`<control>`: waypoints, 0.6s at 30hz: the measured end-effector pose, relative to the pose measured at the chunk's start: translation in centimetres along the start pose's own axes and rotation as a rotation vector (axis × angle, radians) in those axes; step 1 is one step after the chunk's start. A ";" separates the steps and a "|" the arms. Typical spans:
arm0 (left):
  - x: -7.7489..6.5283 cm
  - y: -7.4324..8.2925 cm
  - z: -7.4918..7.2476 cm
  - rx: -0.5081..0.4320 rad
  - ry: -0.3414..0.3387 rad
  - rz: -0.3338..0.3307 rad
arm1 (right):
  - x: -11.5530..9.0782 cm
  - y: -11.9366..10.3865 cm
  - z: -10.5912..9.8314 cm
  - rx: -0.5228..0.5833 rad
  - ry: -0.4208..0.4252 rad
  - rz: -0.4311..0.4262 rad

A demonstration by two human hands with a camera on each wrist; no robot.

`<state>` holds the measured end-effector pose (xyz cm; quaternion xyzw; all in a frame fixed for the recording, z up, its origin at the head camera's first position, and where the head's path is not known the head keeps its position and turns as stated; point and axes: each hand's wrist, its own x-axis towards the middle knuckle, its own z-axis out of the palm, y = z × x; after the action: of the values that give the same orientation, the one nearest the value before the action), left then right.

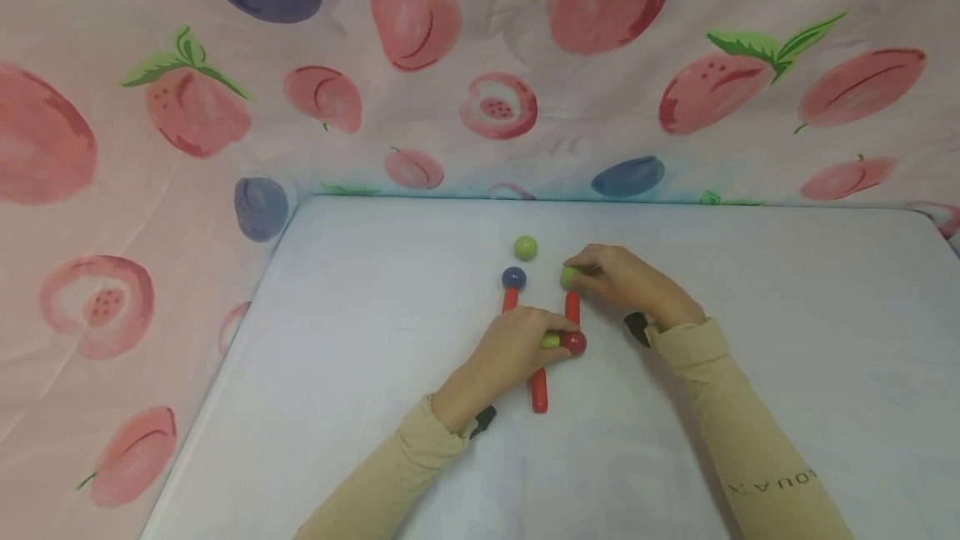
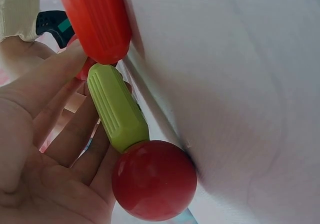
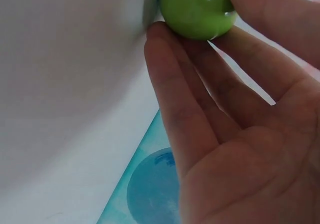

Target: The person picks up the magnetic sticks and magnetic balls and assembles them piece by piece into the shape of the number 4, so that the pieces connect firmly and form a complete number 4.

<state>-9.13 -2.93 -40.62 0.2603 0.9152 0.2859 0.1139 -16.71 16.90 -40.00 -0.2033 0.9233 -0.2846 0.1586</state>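
Observation:
On the white table, red and green rods are laid out with coloured balls. My left hand (image 1: 517,348) pinches a red ball (image 1: 573,343) between thumb and fingertips. A green rod (image 2: 117,106) runs from that ball beneath the hand to another red ball (image 2: 154,180), which the hand hides from the head view. A green ball (image 3: 197,6) is held by my right hand (image 1: 622,280) at the top end of the right red rod (image 1: 572,308). The left red rod (image 1: 510,300) rises to a blue ball (image 1: 513,278); a lower red rod (image 1: 539,394) extends toward me.
Another green ball (image 1: 525,247) lies by itself behind the blue ball. At the back of the table (image 1: 750,290), a fruit-patterned cloth (image 1: 570,132) hangs like a wall and continues along the left side. Dark devices are strapped near both wrists.

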 end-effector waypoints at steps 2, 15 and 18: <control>0.0 0.0 0.0 -0.004 0.001 0.003 | 0.0 0.1 0.0 0.008 0.000 -0.011; 0.0 0.1 0.0 -0.007 0.002 0.006 | -0.2 0.3 0.1 0.051 -0.021 -0.034; 0.0 0.1 -0.1 -0.010 -0.001 0.000 | -0.2 0.3 0.1 0.054 -0.022 -0.032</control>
<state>-9.14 -2.90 -40.54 0.2599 0.9137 0.2903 0.1153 -16.61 17.14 -40.25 -0.2166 0.9102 -0.3096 0.1694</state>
